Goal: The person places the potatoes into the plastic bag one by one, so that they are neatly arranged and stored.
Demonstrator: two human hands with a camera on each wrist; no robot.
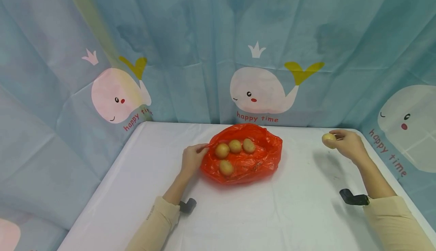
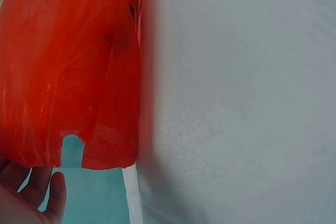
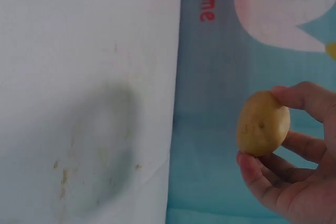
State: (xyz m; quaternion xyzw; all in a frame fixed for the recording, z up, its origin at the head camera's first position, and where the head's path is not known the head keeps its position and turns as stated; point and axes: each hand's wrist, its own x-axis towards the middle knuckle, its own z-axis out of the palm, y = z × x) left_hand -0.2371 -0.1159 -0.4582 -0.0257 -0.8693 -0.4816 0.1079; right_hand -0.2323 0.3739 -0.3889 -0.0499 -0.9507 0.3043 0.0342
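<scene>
A red plastic bag [image 1: 262, 164] lies spread on the white table with several potatoes [image 1: 222, 150] on it. At its left edge my left hand [image 1: 192, 160] pinches the plastic between thumb and fingers. The left wrist view shows the bag's side [image 2: 79, 66] and part of that hand [image 2: 31, 192] at the lower left. Over the table's right side, my right hand [image 1: 349, 145] holds a single potato [image 1: 329, 140] by its fingertips, raised above the surface. The right wrist view shows this small yellow potato [image 3: 262, 123] between thumb and fingers.
The white table [image 1: 238, 217] ends at a light blue curtain [image 1: 190, 54] printed with whales, which hangs behind it and on both sides. Small brown dirt marks [image 3: 64, 182] dot the cloth beneath the right hand. Each wrist carries a black camera mount [image 1: 354, 198].
</scene>
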